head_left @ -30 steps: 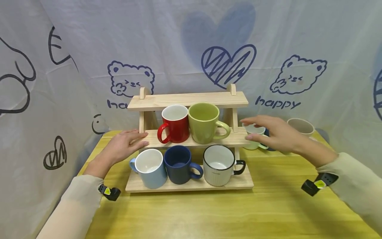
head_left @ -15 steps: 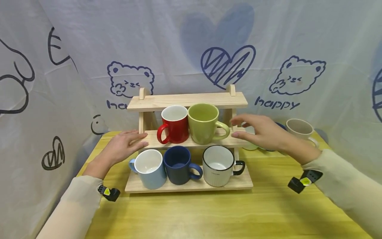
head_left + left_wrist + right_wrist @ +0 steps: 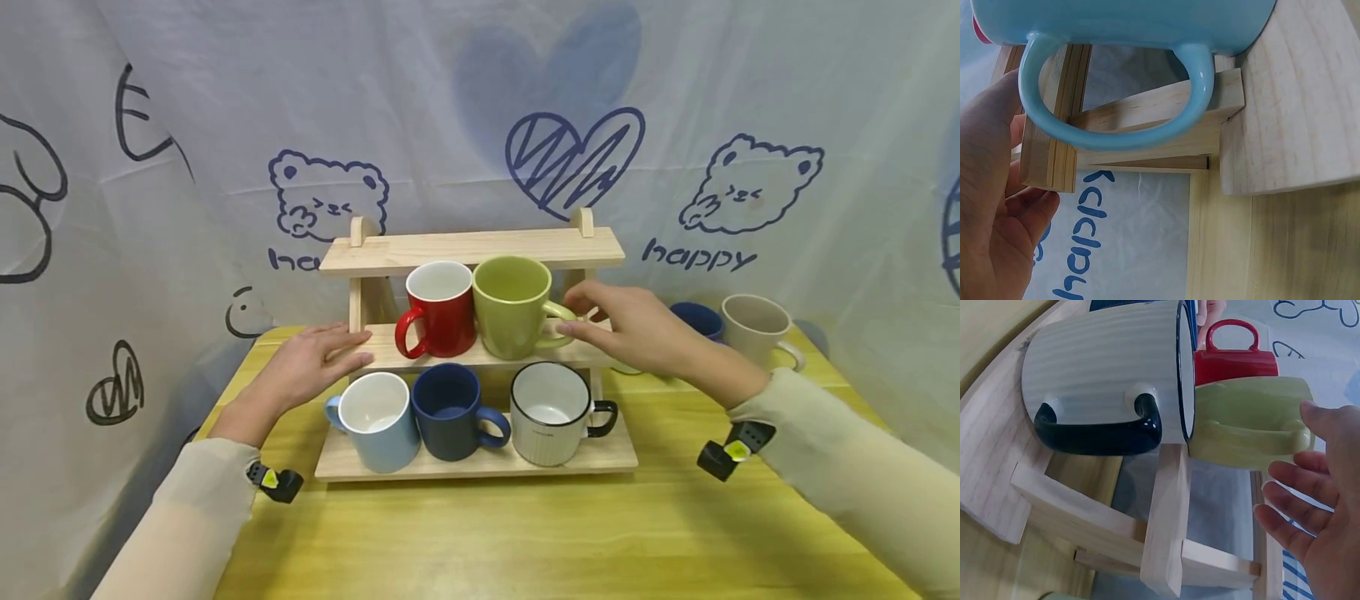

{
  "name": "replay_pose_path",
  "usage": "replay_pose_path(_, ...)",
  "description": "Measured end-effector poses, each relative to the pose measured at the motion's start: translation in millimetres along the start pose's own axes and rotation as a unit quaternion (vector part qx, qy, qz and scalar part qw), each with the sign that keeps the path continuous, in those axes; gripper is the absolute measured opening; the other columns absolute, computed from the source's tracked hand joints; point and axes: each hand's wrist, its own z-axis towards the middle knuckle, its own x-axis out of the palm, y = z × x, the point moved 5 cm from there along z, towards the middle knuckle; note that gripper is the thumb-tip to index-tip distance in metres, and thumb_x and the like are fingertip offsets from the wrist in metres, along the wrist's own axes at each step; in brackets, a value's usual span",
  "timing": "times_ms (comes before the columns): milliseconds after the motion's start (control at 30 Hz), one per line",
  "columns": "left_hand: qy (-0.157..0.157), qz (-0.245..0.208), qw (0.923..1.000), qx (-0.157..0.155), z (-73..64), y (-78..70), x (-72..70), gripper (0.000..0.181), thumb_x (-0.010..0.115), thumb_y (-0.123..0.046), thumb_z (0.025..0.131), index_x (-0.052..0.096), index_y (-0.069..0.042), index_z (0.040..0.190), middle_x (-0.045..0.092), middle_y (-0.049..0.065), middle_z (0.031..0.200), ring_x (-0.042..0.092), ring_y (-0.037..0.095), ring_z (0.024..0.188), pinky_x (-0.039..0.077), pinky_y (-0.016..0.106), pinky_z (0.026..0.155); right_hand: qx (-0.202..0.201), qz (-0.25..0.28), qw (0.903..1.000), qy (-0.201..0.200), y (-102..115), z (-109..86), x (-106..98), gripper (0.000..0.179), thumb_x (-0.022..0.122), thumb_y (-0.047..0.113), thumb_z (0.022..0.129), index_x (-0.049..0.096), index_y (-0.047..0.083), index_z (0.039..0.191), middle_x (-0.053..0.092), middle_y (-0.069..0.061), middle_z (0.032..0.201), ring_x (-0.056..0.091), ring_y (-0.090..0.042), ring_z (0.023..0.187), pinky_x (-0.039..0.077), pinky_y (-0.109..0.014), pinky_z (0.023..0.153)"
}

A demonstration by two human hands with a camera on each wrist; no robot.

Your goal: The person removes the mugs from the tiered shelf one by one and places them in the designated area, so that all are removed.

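Note:
My left hand (image 3: 311, 367) grips the left end of the middle board of a three-tier wooden rack (image 3: 472, 254), its fingers around the board end in the left wrist view. My right hand (image 3: 637, 327) is at the handle of a green mug (image 3: 510, 312); its thumb tip overlaps the mug near the handle, and the other fingers are spread and loosely bent in the right wrist view. A red mug (image 3: 448, 321) stands left of the green one on the same board. Below them stand a light blue mug (image 3: 386, 442), a dark blue mug (image 3: 446, 425) and a white black-rimmed mug (image 3: 547, 425).
On the table (image 3: 487, 533) behind my right forearm stand a beige mug (image 3: 753, 333) and a blue mug (image 3: 697, 318). Part of a pale green rim shows beyond the rack's right end. A printed curtain (image 3: 465, 150) hangs close behind and along the left.
My right hand has moved left from beside the rack to the green mug's handle. The left hand has stayed on the rack, and the mugs stand as before.

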Motion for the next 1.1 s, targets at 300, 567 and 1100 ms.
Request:
replay_pose_path(300,0.0,0.0,1.0,0.0,-0.3,0.1,-0.4,0.062,0.052,-0.058,0.096,0.058,-0.013,0.138,0.048,0.02,0.144,0.036,0.045,0.136,0.028,0.065,0.107,-0.007,-0.01,0.9997,-0.022,6,8.3,9,0.034,0.048,0.042,0.103,0.062,0.014,0.117,0.068,-0.003,0.104,0.065,-0.022,0.094,0.054,-0.042,0.082)
replay_pose_path(567,-0.001,-0.001,1.0,-0.005,0.2,0.5,0.2,0.063,0.051,-0.059,0.096,0.057,-0.014,0.139,0.047,0.021,0.145,0.036,0.045,0.136,0.028,0.065,0.107,0.008,-0.017,0.9995,-0.026,5,6.3,7,0.031,0.047,0.035,0.104,0.06,0.011,0.119,0.068,-0.008,0.107,0.065,-0.026,0.095,0.054,-0.045,0.08)
replay_pose_path(1100,0.008,-0.01,0.9999,-0.009,3.8,1.3,-3.8,0.063,0.051,-0.06,0.095,0.057,-0.015,0.139,0.047,0.021,0.145,0.036,0.044,0.136,0.028,0.065,0.107,0.101,0.249,0.9631,-0.02,-6,12.8,10,0.03,0.054,0.021,0.102,0.064,0.001,0.123,0.068,-0.015,0.11,0.066,-0.027,0.101,0.058,-0.037,0.081)
